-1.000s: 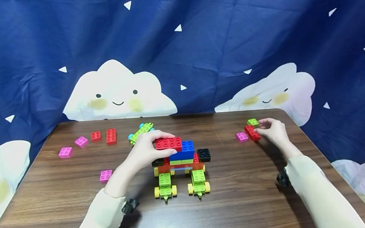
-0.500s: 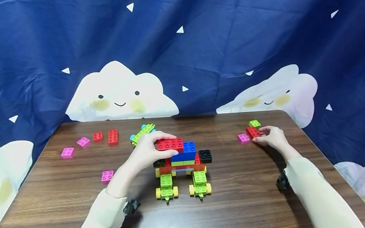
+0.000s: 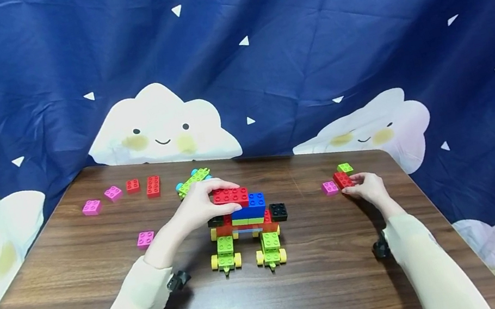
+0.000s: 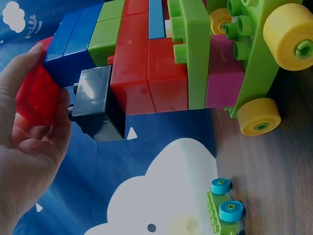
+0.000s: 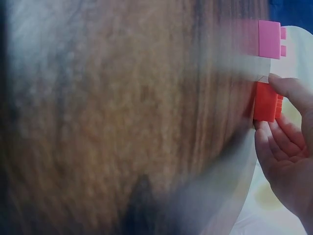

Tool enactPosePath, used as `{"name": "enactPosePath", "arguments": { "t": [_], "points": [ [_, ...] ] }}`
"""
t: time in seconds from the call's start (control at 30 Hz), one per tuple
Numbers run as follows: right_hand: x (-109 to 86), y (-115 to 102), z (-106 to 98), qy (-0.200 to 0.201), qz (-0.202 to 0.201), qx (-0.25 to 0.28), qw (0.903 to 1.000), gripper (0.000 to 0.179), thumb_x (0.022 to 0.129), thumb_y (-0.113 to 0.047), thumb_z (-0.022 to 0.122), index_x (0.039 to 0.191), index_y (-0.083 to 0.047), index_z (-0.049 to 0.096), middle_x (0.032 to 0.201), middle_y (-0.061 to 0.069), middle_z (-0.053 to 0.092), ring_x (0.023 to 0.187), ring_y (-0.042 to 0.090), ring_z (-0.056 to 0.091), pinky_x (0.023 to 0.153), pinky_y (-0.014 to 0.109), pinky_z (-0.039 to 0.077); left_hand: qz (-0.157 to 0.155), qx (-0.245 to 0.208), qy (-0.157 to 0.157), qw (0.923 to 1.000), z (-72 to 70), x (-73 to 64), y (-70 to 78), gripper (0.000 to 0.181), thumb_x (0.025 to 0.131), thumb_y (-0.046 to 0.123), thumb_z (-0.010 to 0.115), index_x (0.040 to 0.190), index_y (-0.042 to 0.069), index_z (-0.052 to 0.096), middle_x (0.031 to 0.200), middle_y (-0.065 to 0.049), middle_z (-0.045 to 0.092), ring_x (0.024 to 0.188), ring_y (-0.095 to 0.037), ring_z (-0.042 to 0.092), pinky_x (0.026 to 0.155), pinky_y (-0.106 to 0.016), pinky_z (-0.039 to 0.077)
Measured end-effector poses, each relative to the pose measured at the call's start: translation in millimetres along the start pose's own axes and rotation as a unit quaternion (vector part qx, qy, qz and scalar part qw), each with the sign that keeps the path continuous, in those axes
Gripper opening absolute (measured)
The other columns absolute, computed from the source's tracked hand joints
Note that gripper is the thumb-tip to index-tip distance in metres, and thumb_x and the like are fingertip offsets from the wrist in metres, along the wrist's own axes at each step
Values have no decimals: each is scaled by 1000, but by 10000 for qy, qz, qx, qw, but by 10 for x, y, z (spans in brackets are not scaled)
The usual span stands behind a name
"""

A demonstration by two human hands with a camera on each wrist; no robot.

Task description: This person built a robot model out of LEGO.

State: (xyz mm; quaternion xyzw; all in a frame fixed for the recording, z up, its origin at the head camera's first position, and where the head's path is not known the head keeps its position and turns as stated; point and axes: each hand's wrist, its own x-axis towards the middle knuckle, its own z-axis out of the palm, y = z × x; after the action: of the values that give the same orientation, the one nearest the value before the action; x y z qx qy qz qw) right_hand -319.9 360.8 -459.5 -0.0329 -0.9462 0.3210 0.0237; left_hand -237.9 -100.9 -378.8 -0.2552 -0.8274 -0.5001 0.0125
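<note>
In the head view my left hand [image 3: 192, 208] grips a red brick [image 3: 231, 196] on top of a wheeled brick model. Beneath it are blue bricks [image 3: 251, 212] and red ones, with a black brick [image 3: 278, 212] sticking out at the right. Green wheeled bases [image 3: 271, 247] with yellow wheels carry the model. The left wrist view shows the left thumb and fingers around the red brick [image 4: 38, 95], beside another black brick [image 4: 98, 100]. At the right, my right hand [image 3: 372, 190] pinches a red brick [image 3: 343, 180] at table level; the right wrist view shows thumb and fingertips at its sides [image 5: 265, 102].
A pink brick [image 3: 330, 188] and a light green brick [image 3: 345, 167] lie close to the right hand. Pink bricks [image 3: 91, 207] and red bricks [image 3: 153, 186] are scattered at the back left of the wooden table [image 3: 98, 263]. Behind the model stands a green base with blue wheels [image 3: 194, 180].
The right hand has drawn slightly nearer to the person, its fingers now beside the red brick and away from the light green one. The left hand stays on the model.
</note>
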Motion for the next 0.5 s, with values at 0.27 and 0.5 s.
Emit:
{"name": "enactPosePath", "arguments": {
  "t": [0.27, 0.5],
  "points": [
    [-24, 46, 20, 276, -19, 19, 9996, 48, 83, -16, 74, 120, 13, 60, 115, 33, 63, 100, 39, 60, 85, 41, 48, 5, 68, 15, 10000, 2, -5, 6, 40, 78, 25, 83, 115, 13, 72, 112, -3, 73, 101, -19, 63, 81, -32, 56],
    [-95, 70, 19, 524, -81, 24, 9986, 47, 82, -13, 73, 121, 10, 61, 114, 32, 64, 101, 39, 61, 83, 36, 47, -31, 38, 13, 10000, 0, -5, 2, 39, 78, 24, 83, 115, 13, 72, 112, -3, 72, 98, -19, 62, 78, -31, 56]
  ]
}}
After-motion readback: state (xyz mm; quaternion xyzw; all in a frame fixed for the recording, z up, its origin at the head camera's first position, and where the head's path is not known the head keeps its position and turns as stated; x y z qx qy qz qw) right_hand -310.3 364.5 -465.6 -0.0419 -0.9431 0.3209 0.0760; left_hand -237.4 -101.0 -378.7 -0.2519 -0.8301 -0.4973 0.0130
